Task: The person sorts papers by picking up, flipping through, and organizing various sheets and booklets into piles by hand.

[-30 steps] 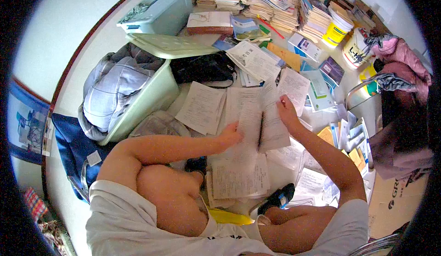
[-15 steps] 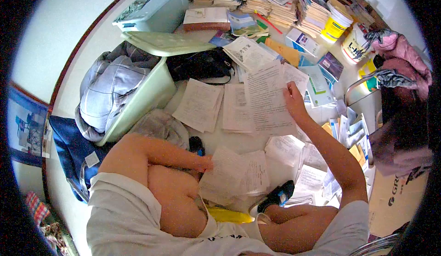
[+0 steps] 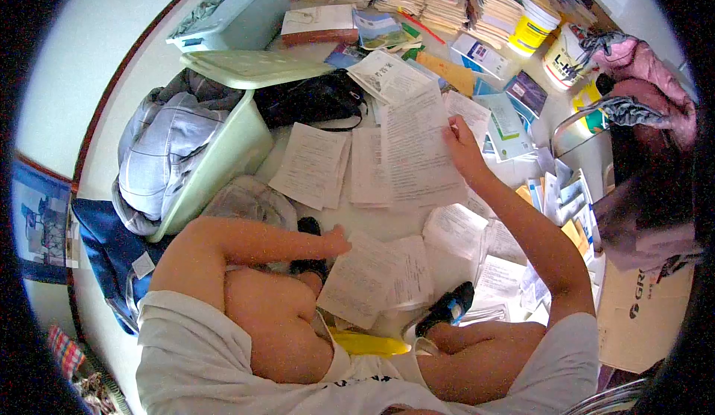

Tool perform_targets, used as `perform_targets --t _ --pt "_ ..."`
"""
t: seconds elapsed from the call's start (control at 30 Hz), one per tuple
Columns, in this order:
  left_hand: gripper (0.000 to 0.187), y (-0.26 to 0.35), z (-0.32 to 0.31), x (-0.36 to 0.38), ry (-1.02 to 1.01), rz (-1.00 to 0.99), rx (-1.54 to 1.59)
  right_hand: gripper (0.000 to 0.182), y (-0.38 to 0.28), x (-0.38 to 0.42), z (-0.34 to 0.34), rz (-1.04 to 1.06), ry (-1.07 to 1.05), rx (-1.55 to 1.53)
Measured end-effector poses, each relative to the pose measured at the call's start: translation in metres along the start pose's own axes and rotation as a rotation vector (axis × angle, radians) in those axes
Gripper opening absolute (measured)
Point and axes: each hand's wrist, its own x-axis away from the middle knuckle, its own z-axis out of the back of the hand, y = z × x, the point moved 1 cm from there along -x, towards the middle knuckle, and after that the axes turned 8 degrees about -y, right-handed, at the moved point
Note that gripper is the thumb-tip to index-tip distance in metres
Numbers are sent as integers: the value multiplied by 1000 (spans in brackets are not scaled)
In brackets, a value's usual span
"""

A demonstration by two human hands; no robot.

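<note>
My right hand (image 3: 463, 145) pinches the right edge of a printed sheet (image 3: 421, 150), which lies over or just above another sheet (image 3: 369, 165). My left hand (image 3: 335, 242) is at the upper left corner of a loose page (image 3: 359, 281) near my lap; whether it touches the page is unclear. A second page (image 3: 408, 270) lies partly under that one. To the left rests a pair of printed sheets (image 3: 309, 163), and more papers (image 3: 456, 230) are spread below my right forearm.
An open green bin (image 3: 216, 169) with grey clothing (image 3: 170, 150) stands at the left, a black bag (image 3: 309, 100) beside it. Paper stacks (image 3: 495, 13) line the back. Buckets (image 3: 532, 31) and a cardboard box (image 3: 644, 311) are at the right.
The view has shifted slightly, moving the scene left. My left hand has moved up from the loose page's left edge, and that page now lies flatter. My right hand keeps its sheet.
</note>
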Motion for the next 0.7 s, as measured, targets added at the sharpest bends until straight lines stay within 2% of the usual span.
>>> perform_targets --t 0.03,0.07,0.13,0.17,0.23,0.27,0.33,0.43,0.5,0.57,0.7 --pt "30 6 17 15 -28 -84 -219 12 7 -2 -1 25 6 -22" --pt "31 9 27 21 118 143 442 12 10 -3 -1 50 11 -44" --pt "32 -8 31 18 263 367 1102 12 3 -2 1 23 -3 -23" --pt "32 -24 32 15 -60 64 1407 12 0 -2 2 -6 -19 -2" --pt "32 -26 69 57 -260 -229 1565 12 -2 -1 2 5 -16 -30" --pt "33 -12 112 126 -115 -189 1450 12 -4 -2 2 25 -6 -66" --pt "37 -15 130 199 187 -206 1578 12 -9 -2 1 18 -1 -91" --pt "40 11 81 303 798 -111 1910 13 -6 0 1 -8 3 -80" --pt "39 37 33 342 1050 67 1940 13 0 -3 -1 -11 5 -49" --pt "39 69 -8 361 1166 257 1922 13 8 -3 -7 -18 3 -5" --pt "39 114 -50 364 1177 479 1865 12 3 -6 -14 -100 -33 -43"
